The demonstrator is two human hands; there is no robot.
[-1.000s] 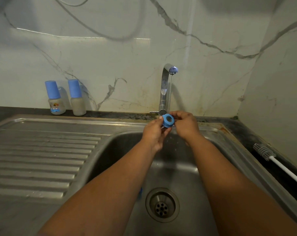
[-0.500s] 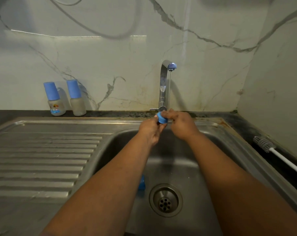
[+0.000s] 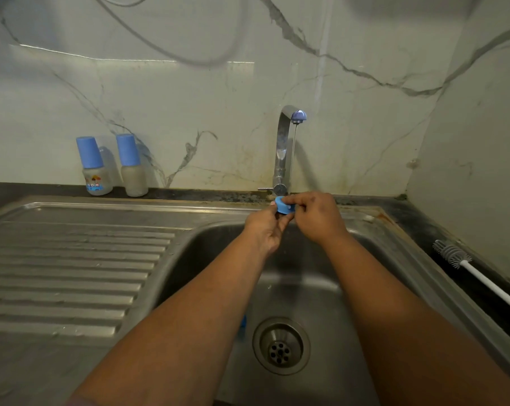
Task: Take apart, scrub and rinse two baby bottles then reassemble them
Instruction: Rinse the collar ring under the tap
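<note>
A blue screw ring (image 3: 283,207) from a baby bottle is held over the sink basin, under a thin stream of water from the tap (image 3: 286,148). My left hand (image 3: 267,230) pinches it from the left and below. My right hand (image 3: 315,218) pinches it from the right. Two small baby bottles with blue caps stand by the wall at the back left: one with a printed picture (image 3: 94,168) and a plain one (image 3: 132,167). A small blue part (image 3: 243,323) lies in the basin, mostly hidden behind my left forearm.
A bottle brush (image 3: 453,254) with a white handle lies on the dark counter to the right of the sink. The ribbed steel draining board (image 3: 72,273) spreads to the left. The drain (image 3: 280,345) sits in the basin floor between my forearms.
Both hands have turned the blue ring, whose open hole faced me a second ago; now its side faces me. The hands stay under the tap.
</note>
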